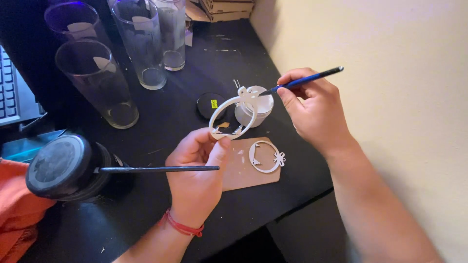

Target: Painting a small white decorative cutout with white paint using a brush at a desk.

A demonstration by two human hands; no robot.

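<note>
A person's left hand (197,168) pinches a white ring-shaped ornament (233,114) by its lower edge between thumb and fingers, holding it tilted above a black table (165,117), while the right hand (312,107), closed in a pencil grip, holds a blue-handled paintbrush (303,80) whose tip meets the bow at the top of the ornament. Just behind the ornament, at 3 o'clock from it, stands a small open jar of white paint (258,109), with its black lid (210,104) lying flat at 9 o'clock from the jar. At 5 o'clock from the left hand's thumb, a second white ring ornament (266,157) rests on a thin brown board (243,173) smeared with white. A second brush with a dark handle (156,169) lies level across a black round container (63,168) at 9 o'clock from the left hand. Four tall clear glasses (97,80) stand at 11 o'clock, and an orange cloth (17,214) sits at the frame's lower left edge. A red cord bracelet (183,226) circles the left wrist.
</note>
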